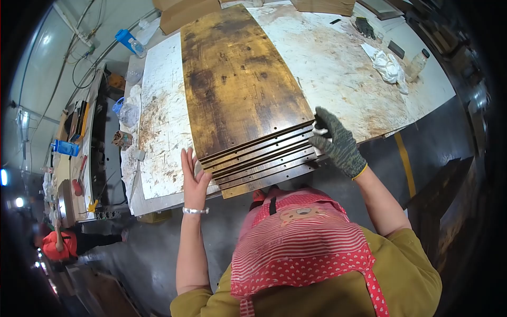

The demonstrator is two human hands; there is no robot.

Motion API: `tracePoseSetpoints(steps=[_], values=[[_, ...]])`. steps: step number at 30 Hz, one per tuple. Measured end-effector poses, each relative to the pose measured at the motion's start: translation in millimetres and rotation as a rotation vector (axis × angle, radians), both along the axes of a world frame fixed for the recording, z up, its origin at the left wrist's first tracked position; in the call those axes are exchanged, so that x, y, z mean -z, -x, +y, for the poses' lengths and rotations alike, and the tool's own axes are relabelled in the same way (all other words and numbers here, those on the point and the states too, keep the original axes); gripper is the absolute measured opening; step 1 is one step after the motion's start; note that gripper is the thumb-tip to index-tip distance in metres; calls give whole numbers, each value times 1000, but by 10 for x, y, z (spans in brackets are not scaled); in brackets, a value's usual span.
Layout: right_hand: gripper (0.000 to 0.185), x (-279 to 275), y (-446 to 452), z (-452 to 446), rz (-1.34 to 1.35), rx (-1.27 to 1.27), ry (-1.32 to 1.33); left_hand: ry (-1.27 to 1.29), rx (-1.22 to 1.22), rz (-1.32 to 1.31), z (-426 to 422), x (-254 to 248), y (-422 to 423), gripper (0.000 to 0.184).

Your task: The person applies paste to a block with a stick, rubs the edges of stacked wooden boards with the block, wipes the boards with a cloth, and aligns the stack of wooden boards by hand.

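Note:
A stack of several long brown wooden boards (243,79) with dark stains lies on the white worktable, its near ends stepped and overhanging the front edge. Small dark holes run along those ends. My left hand (195,179), bare with a silver bracelet at the wrist, stands upright against the stack's left near corner, fingers apart. At the right near corner is my right hand (336,143) in a dark knitted glove, its thumb and fingers spread around something white at the board edges.
The stained white table (348,68) carries a crumpled white cloth (390,66), a bottle (418,64), a dark glove (365,27) and a blue bottle (129,42). Cardboard boxes (185,15) stand at the far edge. Another person (59,244) in red is at the lower left.

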State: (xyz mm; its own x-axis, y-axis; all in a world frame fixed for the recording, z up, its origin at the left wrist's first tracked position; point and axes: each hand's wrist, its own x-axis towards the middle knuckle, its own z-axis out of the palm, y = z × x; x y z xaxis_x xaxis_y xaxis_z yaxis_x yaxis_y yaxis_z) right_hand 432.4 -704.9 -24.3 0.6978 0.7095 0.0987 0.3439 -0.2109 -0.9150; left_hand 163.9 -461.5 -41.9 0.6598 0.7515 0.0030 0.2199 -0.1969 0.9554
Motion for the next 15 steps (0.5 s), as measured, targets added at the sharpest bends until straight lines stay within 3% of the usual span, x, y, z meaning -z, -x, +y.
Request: tracePoseSetpoints(steps=[1, 2, 5, 13, 15], values=[[70, -146, 17, 82, -70, 10, -40, -27, 33, -107, 40, -44, -77, 86], [64, -187, -1, 162, -136, 18, -9, -117, 41, -17, 87, -42, -139, 81], [59, 16, -80, 380, -257, 76, -32, -191, -126, -59, 77, -36, -308, 59], [55, 95, -150, 435, -222, 137, 21, -142, -175, -24, 152, 20, -306, 60], [59, 144, -151, 325, -191, 116, 18, -104, -100, -251, 177, 99, -246, 67]])
